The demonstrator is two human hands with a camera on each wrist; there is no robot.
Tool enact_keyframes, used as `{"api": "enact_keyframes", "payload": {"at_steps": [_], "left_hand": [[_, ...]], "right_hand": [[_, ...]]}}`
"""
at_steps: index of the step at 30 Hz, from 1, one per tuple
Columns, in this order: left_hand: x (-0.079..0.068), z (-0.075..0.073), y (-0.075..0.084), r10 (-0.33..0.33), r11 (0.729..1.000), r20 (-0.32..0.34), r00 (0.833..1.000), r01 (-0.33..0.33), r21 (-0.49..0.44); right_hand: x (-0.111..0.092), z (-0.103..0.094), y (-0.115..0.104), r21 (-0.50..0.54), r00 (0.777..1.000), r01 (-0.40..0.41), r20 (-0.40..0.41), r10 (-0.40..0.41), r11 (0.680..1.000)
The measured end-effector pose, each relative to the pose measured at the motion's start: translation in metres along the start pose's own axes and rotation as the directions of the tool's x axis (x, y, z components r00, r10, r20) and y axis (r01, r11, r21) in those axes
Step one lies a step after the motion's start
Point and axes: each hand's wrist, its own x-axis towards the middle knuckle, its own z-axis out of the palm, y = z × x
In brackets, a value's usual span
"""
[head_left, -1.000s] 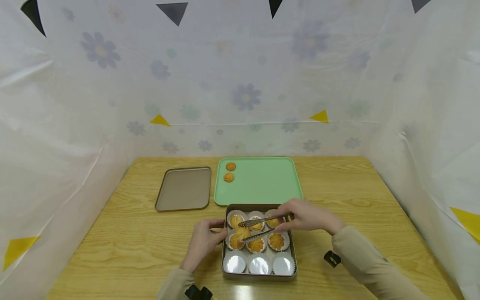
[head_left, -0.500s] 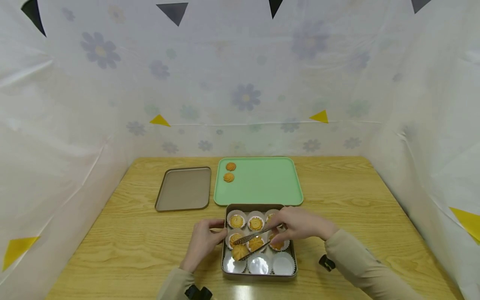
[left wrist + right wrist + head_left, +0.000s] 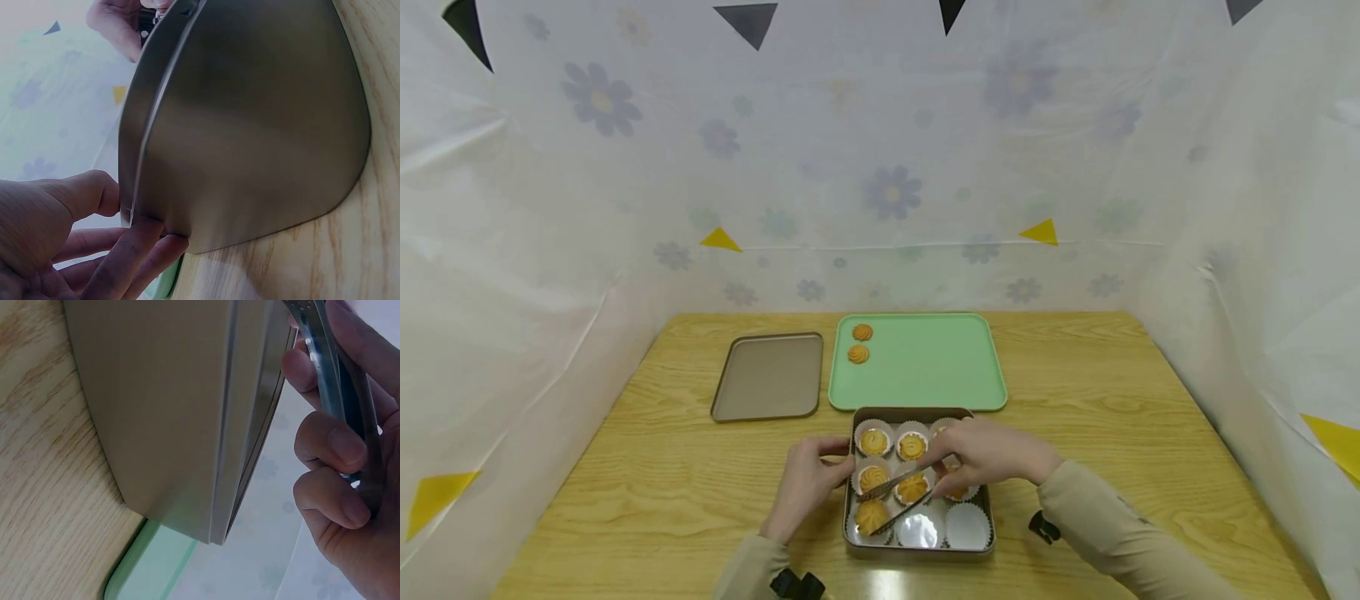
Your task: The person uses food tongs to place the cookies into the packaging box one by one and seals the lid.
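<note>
A rectangular metal tin [image 3: 917, 553] holds paper cups in rows. Cookies sit in the back and middle rows. My right hand [image 3: 988, 454] grips metal tongs [image 3: 891, 481], its fingers wrapped round them in the right wrist view. The tongs' tips are at either side of a golden swirled cookie [image 3: 872, 517], which lies over the front-left cup. The front middle cup [image 3: 917, 531] and front right cup [image 3: 967, 527] have no cookie. My left hand [image 3: 808, 479] holds the tin's left wall, thumb at the rim and fingertips against the outside in the left wrist view.
Behind the tin lies a green tray [image 3: 932, 362] with two swirled cookies [image 3: 858, 354] near its left edge. A brown tray [image 3: 769, 377] rests to its left. White flowered sheeting [image 3: 891, 193] closes off the back and sides of the wooden table [image 3: 1075, 375].
My right hand has moved the tongs and the cookie toward the near side, from above the middle row to the front-left cup. The left hand has stayed at the tin's wall.
</note>
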Motion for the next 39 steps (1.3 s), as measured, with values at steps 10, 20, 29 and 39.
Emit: {"api": "enact_keyframes", "payload": {"at_steps": [10,20,29,39], "left_hand": [[0.0002,0.0003,-0.0007,0.001,1.000,-0.009,1.000,-0.001,0.000],[-0.0003,0.0004,-0.0006,0.007,1.000,-0.009,1.000,-0.007,0.001],[-0.0001,0.0004,-0.0003,0.008,1.000,-0.008,1.000,-0.008,-0.002],[0.0007,0.0002,-0.0007,0.005,1.000,-0.007,1.000,-0.005,0.005]], "right_hand": [[0.0040,0.0019,-0.0030,-0.060,1.000,0.004,-0.007,-0.005,0.998],[0.0046,0.0027,-0.0045,-0.098,1.000,0.015,-0.008,-0.016,0.995],[0.0046,0.0025,-0.0055,-0.101,1.000,0.004,-0.019,-0.006,0.995],[0.0038,0.0019,-0.0055,-0.068,1.000,-0.014,-0.014,0.014,0.998]]}}
